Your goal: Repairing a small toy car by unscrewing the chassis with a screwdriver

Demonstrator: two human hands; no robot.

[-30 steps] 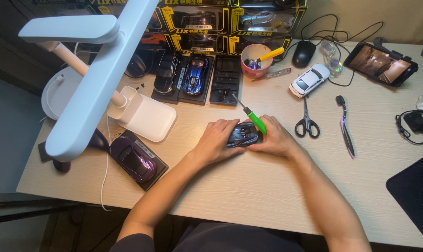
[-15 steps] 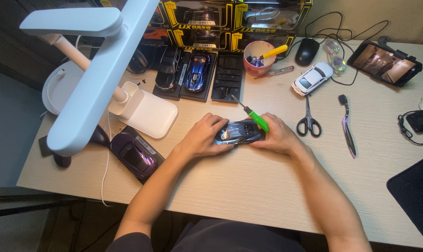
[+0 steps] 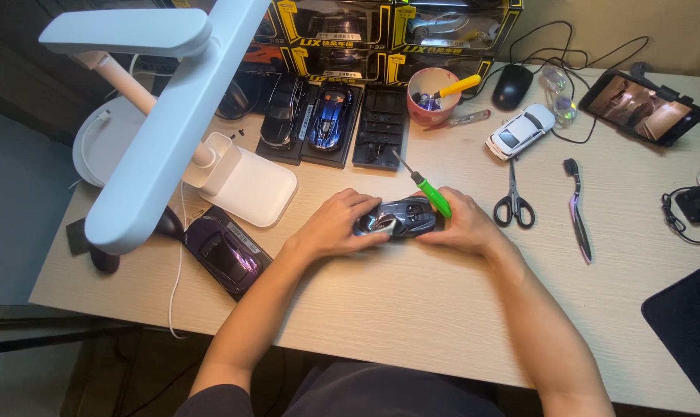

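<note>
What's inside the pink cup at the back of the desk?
In the pink cup, a tool with a yellow handle sticks out over the rim, and some small dark bits lie inside. The cup's wall hides the bottom, so anything deeper cannot be seen.

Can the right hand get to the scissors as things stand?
Probably yes: the scissors lie flat on bare desk just beyond the right hand, nothing between. But that hand holds the green screwdriver and steadies the model car.

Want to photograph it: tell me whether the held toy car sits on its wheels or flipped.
On its wheels: the car shows roof and windscreen upward between left hand and right hand.
</note>
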